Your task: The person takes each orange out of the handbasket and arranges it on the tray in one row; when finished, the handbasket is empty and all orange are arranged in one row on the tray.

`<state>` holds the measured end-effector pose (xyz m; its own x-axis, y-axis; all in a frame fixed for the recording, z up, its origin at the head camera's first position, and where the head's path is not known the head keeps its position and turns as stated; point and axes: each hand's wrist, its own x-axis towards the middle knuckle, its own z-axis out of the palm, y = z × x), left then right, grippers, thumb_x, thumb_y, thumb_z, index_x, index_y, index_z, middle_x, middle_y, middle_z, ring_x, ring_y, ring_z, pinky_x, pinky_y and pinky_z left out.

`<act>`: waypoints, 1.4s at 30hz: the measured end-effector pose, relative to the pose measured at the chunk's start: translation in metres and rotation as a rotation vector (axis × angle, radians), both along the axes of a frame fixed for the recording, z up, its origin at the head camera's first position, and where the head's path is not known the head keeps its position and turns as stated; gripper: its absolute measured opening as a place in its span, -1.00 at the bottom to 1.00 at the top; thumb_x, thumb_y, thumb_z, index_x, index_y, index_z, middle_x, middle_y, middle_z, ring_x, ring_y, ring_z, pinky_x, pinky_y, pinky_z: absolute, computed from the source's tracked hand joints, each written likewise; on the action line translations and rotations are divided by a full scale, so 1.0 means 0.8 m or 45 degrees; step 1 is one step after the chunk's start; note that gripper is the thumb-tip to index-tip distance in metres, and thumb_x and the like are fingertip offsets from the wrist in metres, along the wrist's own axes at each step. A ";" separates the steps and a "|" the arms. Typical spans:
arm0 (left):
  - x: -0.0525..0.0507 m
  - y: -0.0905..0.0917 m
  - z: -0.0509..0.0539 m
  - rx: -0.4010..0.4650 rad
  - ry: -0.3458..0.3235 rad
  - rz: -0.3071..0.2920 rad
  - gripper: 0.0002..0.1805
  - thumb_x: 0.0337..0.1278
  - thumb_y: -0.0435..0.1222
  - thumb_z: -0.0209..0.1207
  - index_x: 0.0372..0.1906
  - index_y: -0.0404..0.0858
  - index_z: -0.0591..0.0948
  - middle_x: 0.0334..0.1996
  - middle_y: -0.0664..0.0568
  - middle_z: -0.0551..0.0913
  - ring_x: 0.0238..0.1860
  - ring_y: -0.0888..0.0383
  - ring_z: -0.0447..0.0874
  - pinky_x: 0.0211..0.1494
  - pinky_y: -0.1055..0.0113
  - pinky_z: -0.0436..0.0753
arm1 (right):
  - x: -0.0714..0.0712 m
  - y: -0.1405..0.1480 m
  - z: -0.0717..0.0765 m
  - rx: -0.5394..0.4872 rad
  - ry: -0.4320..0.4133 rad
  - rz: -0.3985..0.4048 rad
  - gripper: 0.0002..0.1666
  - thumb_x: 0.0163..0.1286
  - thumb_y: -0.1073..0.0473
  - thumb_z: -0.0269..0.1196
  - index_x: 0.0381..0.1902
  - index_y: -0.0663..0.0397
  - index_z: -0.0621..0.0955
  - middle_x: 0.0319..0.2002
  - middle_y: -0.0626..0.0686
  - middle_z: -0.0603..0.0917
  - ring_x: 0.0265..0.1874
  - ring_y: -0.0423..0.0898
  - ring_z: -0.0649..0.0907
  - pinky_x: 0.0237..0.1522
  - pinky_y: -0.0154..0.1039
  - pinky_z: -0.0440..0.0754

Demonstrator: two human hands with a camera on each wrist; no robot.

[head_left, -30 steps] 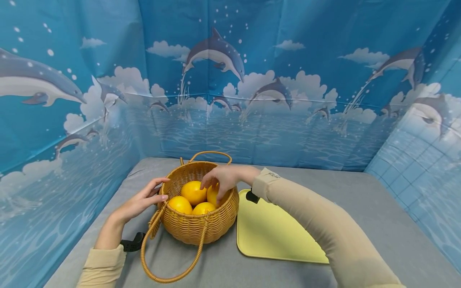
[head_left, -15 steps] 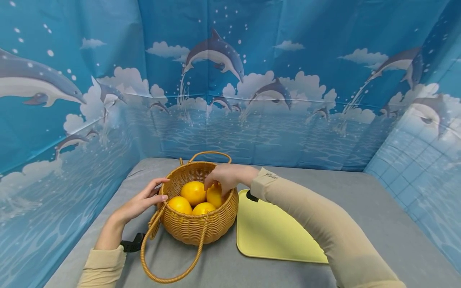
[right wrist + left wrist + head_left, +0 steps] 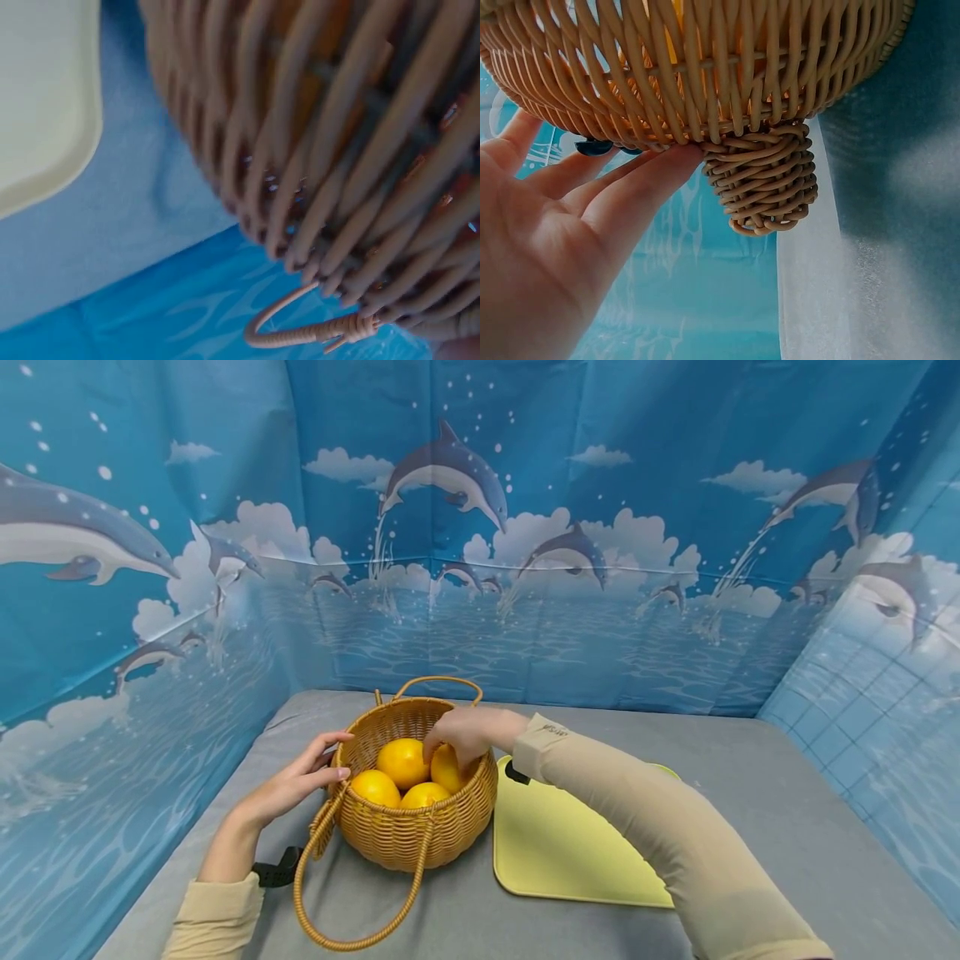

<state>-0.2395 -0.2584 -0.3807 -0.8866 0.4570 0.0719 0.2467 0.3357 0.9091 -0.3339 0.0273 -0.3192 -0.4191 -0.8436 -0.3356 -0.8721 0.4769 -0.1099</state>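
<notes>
A round wicker basket [image 3: 408, 839] stands on the grey surface with several yellow-orange fruits inside, which look like oranges. My right hand [image 3: 467, 731] reaches over the rim and grips the rightmost orange [image 3: 446, 768], fingers on both sides of it; some fingertips are hidden. Another orange [image 3: 403, 762] lies just left of those fingers. At the basket's left side, my left hand [image 3: 288, 785] rests its nearly straight fingers against the rim. In the left wrist view, its extended fingers [image 3: 649, 180] touch the wicker. The right wrist view shows basket wall [image 3: 315, 142] but no clear hand.
A yellow tray [image 3: 570, 852] lies right of the basket, partly under my right forearm. One basket handle [image 3: 352, 946] hangs out toward the front; the other handle [image 3: 438, 677] stands at the back. A dolphin-printed curtain [image 3: 480, 635] encloses the surface.
My right hand has settled from over the right orange to around it, its fingers lower on the fruit. The left hand and basket stay in place.
</notes>
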 end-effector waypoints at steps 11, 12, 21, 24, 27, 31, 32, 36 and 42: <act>0.000 0.002 0.000 0.018 0.011 -0.002 -0.42 0.37 -0.20 -0.02 0.38 -0.22 0.07 0.43 -0.27 -0.12 0.40 -0.36 -0.28 0.23 -0.27 0.10 | 0.003 -0.007 0.006 0.024 -0.287 -0.148 -0.48 0.11 0.29 0.40 0.04 -0.14 0.56 0.13 -0.06 0.43 0.12 -0.01 0.41 0.00 -0.28 0.42; 0.001 0.002 0.000 0.019 0.006 0.001 -0.42 0.37 -0.20 -0.02 0.38 -0.21 0.08 0.43 -0.26 -0.11 0.40 -0.35 -0.28 0.23 -0.26 0.11 | 0.004 -0.008 0.006 0.026 -0.292 -0.158 -0.49 0.12 0.31 0.39 0.04 -0.13 0.56 0.11 -0.06 0.44 0.10 -0.01 0.42 -0.03 -0.28 0.43; 0.001 0.002 -0.001 0.016 -0.007 0.005 -0.41 0.37 -0.19 -0.02 0.39 -0.18 0.07 0.43 -0.25 -0.12 0.40 -0.33 -0.25 0.21 -0.23 0.17 | 0.000 -0.009 -0.002 0.025 -0.298 -0.151 -0.44 0.13 0.44 0.32 0.05 -0.14 0.53 0.10 -0.05 0.47 -0.03 -0.08 0.43 -0.11 -0.31 0.43; 0.002 0.001 0.000 0.016 -0.006 0.004 -0.41 0.37 -0.19 -0.02 0.39 -0.17 0.07 0.43 -0.25 -0.12 0.40 -0.33 -0.24 0.20 -0.21 0.19 | -0.002 -0.009 -0.002 -0.011 -0.339 -0.154 -0.42 0.13 0.44 0.31 0.07 -0.13 0.51 0.14 -0.05 0.45 0.05 -0.07 0.42 -0.08 -0.31 0.44; 0.001 0.001 -0.001 0.019 -0.003 0.003 -0.41 0.37 -0.19 -0.02 0.39 -0.16 0.08 0.43 -0.24 -0.12 0.41 -0.32 -0.24 0.21 -0.21 0.18 | -0.003 -0.009 -0.003 -0.053 -0.382 -0.174 -0.42 0.13 0.43 0.33 0.07 -0.13 0.51 0.17 -0.06 0.42 0.14 -0.06 0.40 -0.02 -0.30 0.45; 0.001 0.001 0.000 0.015 -0.002 0.004 -0.41 0.37 -0.19 -0.02 0.39 -0.17 0.08 0.44 -0.25 -0.14 0.40 -0.33 -0.26 0.22 -0.24 0.15 | -0.003 -0.010 -0.005 -0.074 -0.379 -0.193 -0.43 0.12 0.38 0.37 0.06 -0.15 0.51 0.20 -0.07 0.38 0.19 -0.08 0.37 0.05 -0.28 0.42; 0.001 0.001 0.000 0.014 -0.005 0.006 -0.41 0.37 -0.19 -0.01 0.39 -0.17 0.08 0.44 -0.25 -0.14 0.41 -0.33 -0.26 0.22 -0.24 0.15 | -0.004 -0.010 -0.005 -0.072 -0.369 -0.193 -0.44 0.11 0.36 0.38 0.06 -0.16 0.52 0.21 -0.07 0.37 0.18 -0.08 0.36 0.05 -0.27 0.41; 0.001 0.002 0.000 0.009 -0.006 0.007 -0.40 0.36 -0.18 -0.01 0.39 -0.17 0.07 0.44 -0.24 -0.13 0.41 -0.32 -0.25 0.22 -0.23 0.16 | -0.005 -0.011 -0.009 -0.069 -0.336 -0.195 -0.45 0.10 0.33 0.40 0.03 -0.17 0.52 0.19 -0.06 0.37 0.17 -0.06 0.36 0.06 -0.27 0.39; 0.002 0.002 0.001 0.010 -0.013 0.010 -0.41 0.37 -0.18 -0.02 0.39 -0.15 0.08 0.44 -0.23 -0.12 0.41 -0.32 -0.24 0.21 -0.22 0.17 | -0.004 -0.011 -0.012 -0.100 -0.308 -0.179 -0.44 0.06 0.34 0.43 0.02 -0.09 0.53 0.10 -0.05 0.46 0.10 0.02 0.44 -0.05 -0.28 0.45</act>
